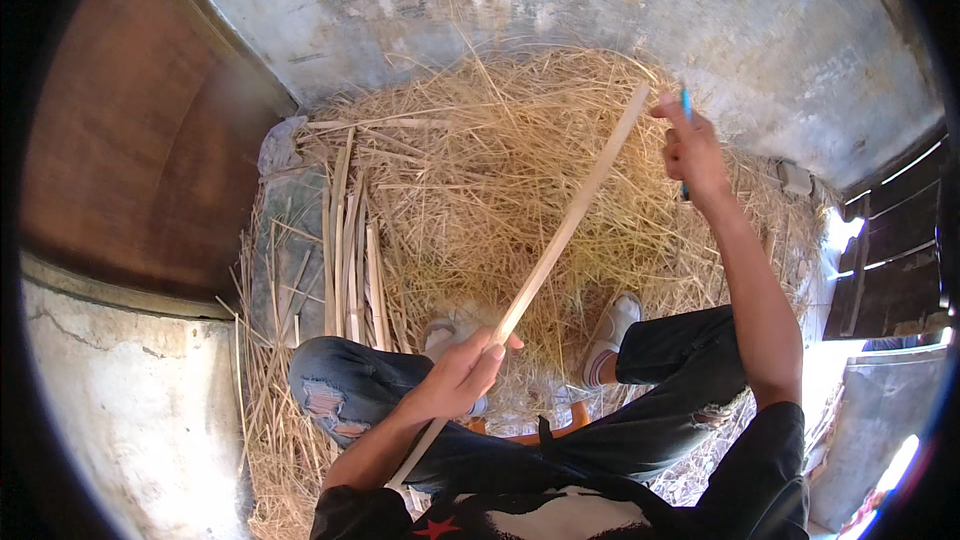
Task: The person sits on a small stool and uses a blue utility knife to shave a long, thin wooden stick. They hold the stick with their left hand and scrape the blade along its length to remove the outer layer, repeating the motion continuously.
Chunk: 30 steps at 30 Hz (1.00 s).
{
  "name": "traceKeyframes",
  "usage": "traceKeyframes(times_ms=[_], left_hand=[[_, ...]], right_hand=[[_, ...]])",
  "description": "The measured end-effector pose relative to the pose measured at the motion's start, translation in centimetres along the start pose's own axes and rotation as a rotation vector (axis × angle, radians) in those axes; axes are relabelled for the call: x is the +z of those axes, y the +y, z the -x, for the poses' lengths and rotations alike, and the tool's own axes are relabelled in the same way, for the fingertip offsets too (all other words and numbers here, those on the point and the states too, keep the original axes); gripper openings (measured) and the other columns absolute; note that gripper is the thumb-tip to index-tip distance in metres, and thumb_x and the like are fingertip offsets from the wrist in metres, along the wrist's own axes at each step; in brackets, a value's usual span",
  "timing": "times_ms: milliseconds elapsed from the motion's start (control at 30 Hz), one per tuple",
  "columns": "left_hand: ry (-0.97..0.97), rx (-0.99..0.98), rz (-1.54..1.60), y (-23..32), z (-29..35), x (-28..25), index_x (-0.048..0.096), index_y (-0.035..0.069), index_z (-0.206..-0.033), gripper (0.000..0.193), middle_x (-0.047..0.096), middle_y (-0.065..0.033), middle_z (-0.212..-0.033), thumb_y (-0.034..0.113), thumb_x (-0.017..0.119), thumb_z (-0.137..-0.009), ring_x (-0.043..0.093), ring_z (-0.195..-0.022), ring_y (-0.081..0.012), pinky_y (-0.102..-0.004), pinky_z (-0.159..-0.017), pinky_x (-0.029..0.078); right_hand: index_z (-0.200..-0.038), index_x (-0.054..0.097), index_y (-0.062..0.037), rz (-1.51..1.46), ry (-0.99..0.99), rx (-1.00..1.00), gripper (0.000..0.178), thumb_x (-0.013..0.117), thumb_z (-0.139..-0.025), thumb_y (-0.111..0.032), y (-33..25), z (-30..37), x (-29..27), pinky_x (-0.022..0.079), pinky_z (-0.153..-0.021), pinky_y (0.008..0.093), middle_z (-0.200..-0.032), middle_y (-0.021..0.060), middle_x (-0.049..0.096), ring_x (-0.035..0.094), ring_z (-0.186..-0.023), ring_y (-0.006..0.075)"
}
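My left hand (462, 377) is closed around the lower part of a long, flat, pale strip (575, 212) that looks like split bamboo or wood. The strip slants up and to the right, its far end bare and its near end passing under my left forearm beside my thigh. Just right of that far end, my right hand (699, 155) is closed on a slim blue tool (686, 102). Only the tool's two ends show past my fingers, so its exact kind cannot be made out. A small gap separates this hand from the strip.
Loose straw-like shavings (520, 140) cover the floor in a heap against the grey wall (560, 0). Several similar strips (345, 240) lie to the left, near a brown wooden panel (140, 130). My knees are spread around an orange low seat (580, 415). Dark slats (900, 260) stand at right.
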<state>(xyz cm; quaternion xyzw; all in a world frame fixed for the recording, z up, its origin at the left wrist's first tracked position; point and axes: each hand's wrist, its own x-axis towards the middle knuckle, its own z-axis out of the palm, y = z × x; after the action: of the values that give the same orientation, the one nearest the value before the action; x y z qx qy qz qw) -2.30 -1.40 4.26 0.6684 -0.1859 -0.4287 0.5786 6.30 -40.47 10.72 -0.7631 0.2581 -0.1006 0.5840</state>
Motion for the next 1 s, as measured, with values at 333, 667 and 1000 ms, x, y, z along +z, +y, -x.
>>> traceKeyframes(times_ms=[333, 667, 1000], left_hand=[[0.086, 0.011, 0.050, -0.9, -1.7, 0.3, 0.050, 0.002, -0.131, 0.031, 0.039, 0.0074, -0.063, 0.021, 0.040, -0.109, 0.038, -0.051, -0.0022, -0.0222, -0.048, 0.034], [0.089, 0.008, 0.180, -1.4, -2.0, -0.3, 0.046, 0.002, -0.138, 0.036, 0.037, 0.0087, -0.063, 0.023, 0.039, -0.110, 0.034, -0.050, -0.0010, -0.0203, -0.046, 0.029], [0.067, 0.035, 0.168, -1.0, -1.6, -0.4, 0.046, 0.003, -0.138, 0.036, 0.030, 0.0072, -0.065, 0.025, 0.039, -0.111, 0.027, -0.049, -0.0025, -0.0215, -0.046, 0.026]], right_hand=[[-0.093, 0.069, -0.0014, 0.308, -0.443, -0.160, 0.048, 0.070, -0.092, -0.050, 2.2, 7.7, 8.3, 0.041, -0.055, 0.0344, -0.061, 0.0029, 0.052, 0.049, -0.056, 0.0148], [-0.111, 0.059, 0.0029, 0.206, -0.678, -0.224, 0.048, 0.062, -0.097, -0.043, 3.3, 10.7, 9.6, 0.052, -0.077, 0.0470, -0.095, 0.0241, 0.067, 0.068, -0.091, 0.0384], [-0.108, 0.061, -0.0022, 0.505, -0.465, -0.444, 0.033, 0.052, -0.104, -0.033, 0.8, 8.0, 7.1, 0.050, -0.062, 0.0514, -0.076, 0.0231, 0.065, 0.065, -0.070, 0.0444]])
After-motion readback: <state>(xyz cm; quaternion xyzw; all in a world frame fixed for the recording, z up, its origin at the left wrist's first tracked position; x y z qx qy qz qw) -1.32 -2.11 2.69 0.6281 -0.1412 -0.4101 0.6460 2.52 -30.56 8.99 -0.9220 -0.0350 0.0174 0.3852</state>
